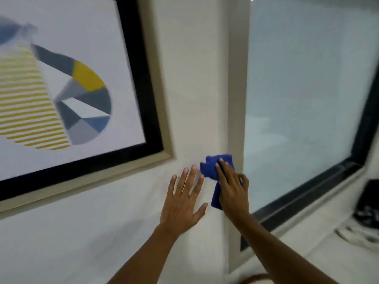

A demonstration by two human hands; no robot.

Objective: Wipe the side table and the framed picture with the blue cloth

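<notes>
The framed picture (pixel 143 83) hangs on the white wall at the left, with a black and beige frame around a grey, yellow and blue abstract print. The blue cloth (pixel 211 167) is bunched up in my right hand (pixel 232 189), held against the wall's corner to the right of and below the frame's lower right corner. Beside it my left hand (pixel 182 199) is spread flat near the wall with nothing in it. The side table is out of view.
A large window (pixel 303 99) with a dark frame fills the right side. On its light sill (pixel 320 249) at the far right lie a dark object (pixel 369 199) and a pale cord or cloth (pixel 356 234). The image is blurred by motion.
</notes>
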